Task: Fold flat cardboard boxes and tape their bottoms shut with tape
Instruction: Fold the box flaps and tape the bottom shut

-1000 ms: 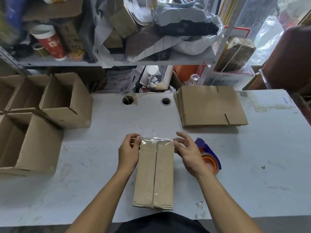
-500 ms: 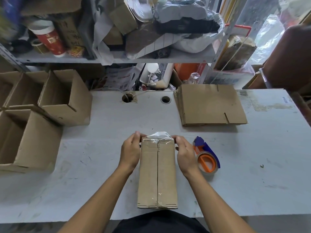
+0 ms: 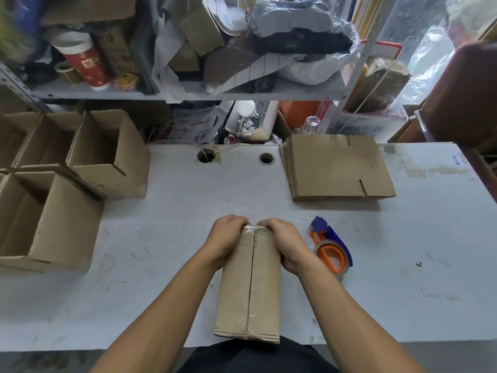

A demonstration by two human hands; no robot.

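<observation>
We clench our left hand (image 3: 225, 236) and right hand (image 3: 285, 241) on the far end of the box (image 3: 250, 289), light and stiff, at the bench's near edge.

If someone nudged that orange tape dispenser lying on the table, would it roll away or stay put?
The tape dispenser would probably stay put: it lies on its side on the table, not on the roll's edge. Its blue blade end juts out, so it would likely skid or pivot rather than roll. It looks like light plastic, so a small push should shift it.
</observation>
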